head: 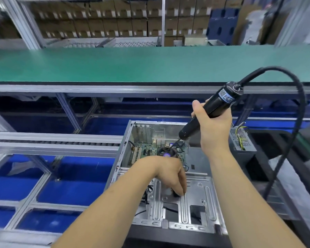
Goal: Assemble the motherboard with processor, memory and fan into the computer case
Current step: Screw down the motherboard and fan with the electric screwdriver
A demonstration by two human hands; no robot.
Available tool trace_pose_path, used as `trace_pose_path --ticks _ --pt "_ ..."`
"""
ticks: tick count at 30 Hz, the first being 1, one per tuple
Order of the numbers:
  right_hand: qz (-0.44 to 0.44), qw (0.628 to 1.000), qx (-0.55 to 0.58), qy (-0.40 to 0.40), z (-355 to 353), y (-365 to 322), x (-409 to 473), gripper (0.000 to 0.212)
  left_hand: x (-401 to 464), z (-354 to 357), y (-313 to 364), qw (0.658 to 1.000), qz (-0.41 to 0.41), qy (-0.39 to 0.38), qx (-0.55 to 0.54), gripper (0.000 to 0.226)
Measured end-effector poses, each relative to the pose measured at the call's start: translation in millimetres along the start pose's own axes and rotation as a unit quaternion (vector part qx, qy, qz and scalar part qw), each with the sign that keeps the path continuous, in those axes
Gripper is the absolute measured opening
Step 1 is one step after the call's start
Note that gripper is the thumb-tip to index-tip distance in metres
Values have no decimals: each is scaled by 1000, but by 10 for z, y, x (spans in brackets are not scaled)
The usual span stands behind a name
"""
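Right of centre, the right hand (212,126) grips an electric screwdriver (207,111) over the motherboard (147,153). Left hand (170,174) fingers pinch something small and dark on the computer case (197,194). Fastening seems underway; next, the bit needs seating squarely.

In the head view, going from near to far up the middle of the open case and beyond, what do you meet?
Drive bracket plate → left hand → fan on the motherboard → case rear wall → green conveyor belt → stacked cardboard boxes.
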State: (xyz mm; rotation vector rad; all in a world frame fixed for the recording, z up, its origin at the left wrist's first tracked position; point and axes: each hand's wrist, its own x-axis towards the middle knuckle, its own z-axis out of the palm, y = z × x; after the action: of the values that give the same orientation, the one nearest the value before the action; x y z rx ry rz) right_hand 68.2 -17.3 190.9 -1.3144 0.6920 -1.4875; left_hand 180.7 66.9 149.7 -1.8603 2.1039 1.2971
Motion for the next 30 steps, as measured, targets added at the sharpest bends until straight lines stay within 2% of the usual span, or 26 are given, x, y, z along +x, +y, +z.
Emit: trace_pose_path --ticks 5,9,13,17,20,23,25,27,30 --pt "-8 1000 6 6 18 -75 -22 22 -19 55 56 999 35 37 9 5" --pt "-9 1000 19 3 13 -81 -23 32 -22 61 63 998 36 55 10 5" --pt "-4 1000 24 2 3 -51 -6 40 -50 30 -11 997 40 57 -36 10" --pt "-4 1000 25 8 9 -21 21 40 -18 29 -62 997 43 37 -58 13" --pt "-5 1000 24 13 25 2 52 37 17 2 -75 992 53 22 -117 13" --pt "-8 999 19 27 43 26 83 33 30 -73 -140 979 72 64 -180 3" --pt "-9 999 20 43 51 33 105 26 41 -124 -272 960 55 145 -235 4" --pt "-11 998 26 58 56 35 134 20 69 -167 -453 920 11 248 -304 5" --pt "-15 997 28 68 80 59 180 17 157 -193 -710 804 -77 381 -450 4"
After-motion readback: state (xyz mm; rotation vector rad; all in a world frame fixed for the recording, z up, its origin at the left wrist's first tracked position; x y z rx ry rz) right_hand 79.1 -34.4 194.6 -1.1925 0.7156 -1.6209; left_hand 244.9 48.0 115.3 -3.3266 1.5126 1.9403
